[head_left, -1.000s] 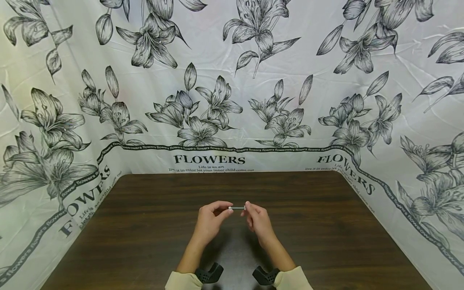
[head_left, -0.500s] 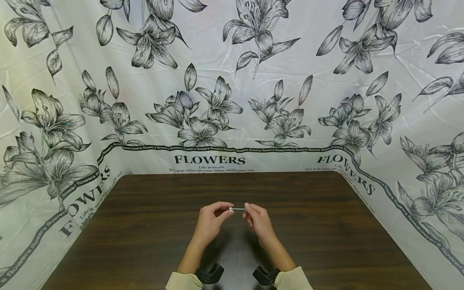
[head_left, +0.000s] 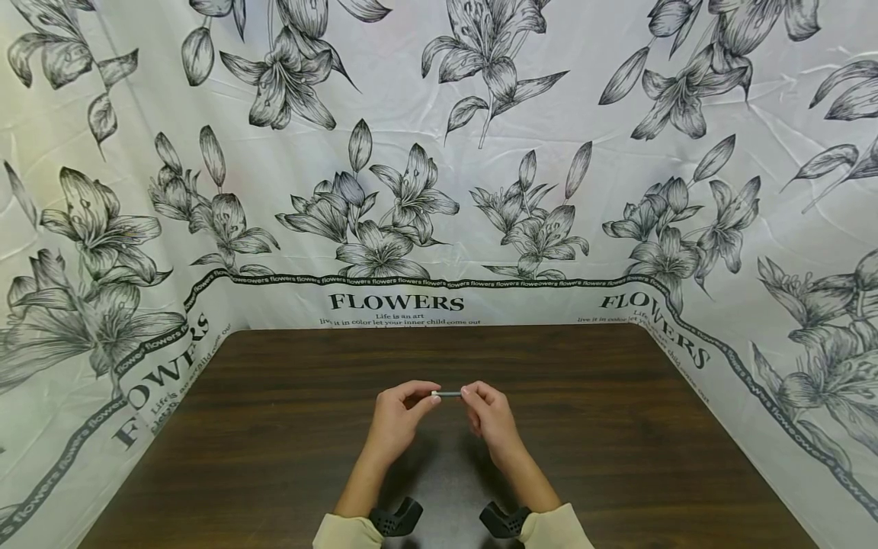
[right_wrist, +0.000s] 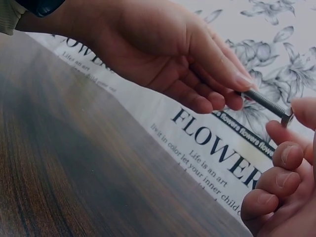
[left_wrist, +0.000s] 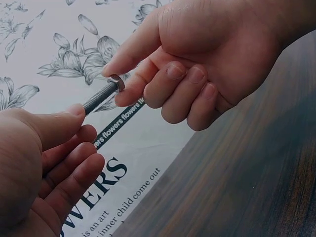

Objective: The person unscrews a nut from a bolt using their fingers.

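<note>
A grey metal bolt [head_left: 449, 394] with a threaded shank is held level between the two hands, above the table. My left hand [head_left: 396, 419] pinches its left end between thumb and fingertips, which cover that end. At the other end is a hexagonal metal piece [left_wrist: 118, 83], seen in the left wrist view between the thumb and index finger of my right hand [head_left: 495, 424]. The other right fingers curl toward the palm. In the right wrist view the bare threads [right_wrist: 269, 103] show between the two hands.
A dark wood-grain table [head_left: 274, 427] lies under the hands. White cloth printed with black flowers [head_left: 528, 229] hangs behind it and along both sides. Each wrist wears a black device [head_left: 396, 518] near a pale yellow cuff [head_left: 348, 531].
The right fingertips have shifted slightly left and changed their place on the bolt's right end. The left hand keeps its pinch, almost unmoved.
</note>
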A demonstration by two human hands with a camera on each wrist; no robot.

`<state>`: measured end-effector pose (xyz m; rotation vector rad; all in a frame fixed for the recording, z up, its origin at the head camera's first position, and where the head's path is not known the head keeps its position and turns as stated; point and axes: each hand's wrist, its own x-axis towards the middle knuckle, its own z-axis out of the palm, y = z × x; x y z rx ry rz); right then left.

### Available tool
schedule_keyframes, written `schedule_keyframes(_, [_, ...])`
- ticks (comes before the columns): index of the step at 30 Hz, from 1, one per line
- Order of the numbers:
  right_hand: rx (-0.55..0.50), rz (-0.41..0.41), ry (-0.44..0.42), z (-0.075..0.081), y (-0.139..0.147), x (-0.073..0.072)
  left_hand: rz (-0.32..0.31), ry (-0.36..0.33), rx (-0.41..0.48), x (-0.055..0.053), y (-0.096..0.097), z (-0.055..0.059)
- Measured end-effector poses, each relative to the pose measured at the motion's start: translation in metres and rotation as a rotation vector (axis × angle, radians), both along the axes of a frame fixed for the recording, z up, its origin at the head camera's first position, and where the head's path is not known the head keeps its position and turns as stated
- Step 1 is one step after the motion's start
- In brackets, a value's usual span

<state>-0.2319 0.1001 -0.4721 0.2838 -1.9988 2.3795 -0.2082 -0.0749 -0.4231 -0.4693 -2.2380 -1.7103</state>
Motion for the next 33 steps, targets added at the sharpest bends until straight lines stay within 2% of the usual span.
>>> schedule_keyframes(10, [-0.057, 0.025, 0.092, -0.002, 0.001, -0.002, 0.003, 0.001, 0.001, -0.001, -0.002, 0.000])
schedule_keyframes(19, [-0.035, 0.087, 0.228, -0.007, 0.003, -0.004, 0.032, 0.003, -0.009, -0.002, -0.005, 0.000])
schedule_keyframes(30, [0.043, 0.020, 0.179, -0.003, 0.003, -0.003, 0.025, -0.030, -0.007, -0.002, -0.005, 0.001])
schedule_keyframes(33, [0.072, 0.017, 0.170, 0.006, 0.003, 0.002, 0.019, -0.039, 0.004, -0.002, -0.005, 0.002])
